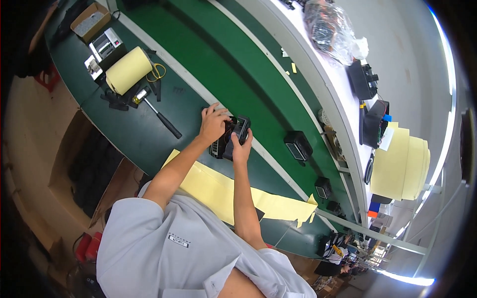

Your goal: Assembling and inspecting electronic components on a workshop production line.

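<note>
Both my hands are at a black plastic housing (216, 148) with a slatted grille, at the middle of the bench. My left hand (213, 125) bends over its far left side, fingertips at the inner parts and partly hiding them. Thumb and fingers of my right hand (242, 147) close on the housing's near right side, by a raised black frame (243, 125). Thin reddish wires seem to show between the hands; the details are too small to make out. Yellow paper sheeting (213, 187) lies along the bench edge under my forearms.
To the left are a hammer (161, 118), yellow-handled scissors (157, 73), a yellow paper roll (128, 71), a tape dispenser-like machine (106, 45) and a cardboard box (90, 22). A green conveyor belt (198, 44) runs beyond, carrying black grilled units (298, 145). A white shelf (318, 54) overhangs it.
</note>
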`<state>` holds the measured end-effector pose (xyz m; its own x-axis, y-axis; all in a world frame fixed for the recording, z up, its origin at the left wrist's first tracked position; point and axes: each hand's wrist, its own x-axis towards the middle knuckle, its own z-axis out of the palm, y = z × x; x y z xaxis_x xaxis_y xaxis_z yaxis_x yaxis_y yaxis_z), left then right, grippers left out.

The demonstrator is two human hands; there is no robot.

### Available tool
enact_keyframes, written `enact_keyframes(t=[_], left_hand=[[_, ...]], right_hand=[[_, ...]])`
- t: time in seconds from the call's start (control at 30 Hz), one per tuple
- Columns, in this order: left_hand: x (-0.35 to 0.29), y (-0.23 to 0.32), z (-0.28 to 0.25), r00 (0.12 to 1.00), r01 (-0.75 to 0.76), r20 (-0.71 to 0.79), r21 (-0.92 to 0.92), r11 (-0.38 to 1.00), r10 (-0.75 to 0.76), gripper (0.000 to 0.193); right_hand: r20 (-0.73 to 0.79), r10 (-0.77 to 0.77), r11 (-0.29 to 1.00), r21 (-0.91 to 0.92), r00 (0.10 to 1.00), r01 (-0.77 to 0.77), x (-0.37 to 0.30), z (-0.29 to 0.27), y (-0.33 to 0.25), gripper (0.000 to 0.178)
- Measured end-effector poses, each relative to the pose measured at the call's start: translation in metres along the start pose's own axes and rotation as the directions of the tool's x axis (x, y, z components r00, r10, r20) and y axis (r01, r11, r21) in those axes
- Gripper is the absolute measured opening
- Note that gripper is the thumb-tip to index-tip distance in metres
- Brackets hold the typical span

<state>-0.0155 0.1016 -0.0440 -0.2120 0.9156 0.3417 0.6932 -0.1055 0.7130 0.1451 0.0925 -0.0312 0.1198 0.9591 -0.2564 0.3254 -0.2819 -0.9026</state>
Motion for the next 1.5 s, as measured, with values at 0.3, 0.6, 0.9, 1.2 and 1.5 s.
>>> enact_keyframes(t=[0.3,0.6,0.9,1.2,1.5], left_hand=[[-0.023,-0.029,-0.011,0.988,0.151,0.077,-0.223,0.963,-0.137,0.03],[-0.023,-0.033,-0.005,0.972,0.233,0.081,-0.205,0.951,-0.221,0.034],[-0.027,-0.035,-0.008,0.949,0.315,0.106,-0.278,0.908,-0.296,0.036],[-0.007,-0.047,-0.023,0.997,-0.044,0.065,0.022,0.999,0.042,0.034],[0.033,-0.061,-0.019,0.86,-0.388,0.413,0.144,0.91,0.301,0.017]], right_hand=[[-0.004,-0.191,0.899,-0.402,0.981,0.174,-0.027,0.019,-0.023,0.092],[0.067,-0.353,0.701,-0.642,0.933,0.312,-0.029,0.03,-0.02,0.098],[0.039,-0.305,0.595,-0.773,0.952,0.222,-0.038,0.041,-0.033,0.099],[0.092,-0.237,0.469,-0.861,0.967,0.197,-0.039,0.034,-0.043,0.103],[0.326,-0.488,0.407,-0.736,0.81,0.541,-0.011,0.038,-0.062,0.067]])
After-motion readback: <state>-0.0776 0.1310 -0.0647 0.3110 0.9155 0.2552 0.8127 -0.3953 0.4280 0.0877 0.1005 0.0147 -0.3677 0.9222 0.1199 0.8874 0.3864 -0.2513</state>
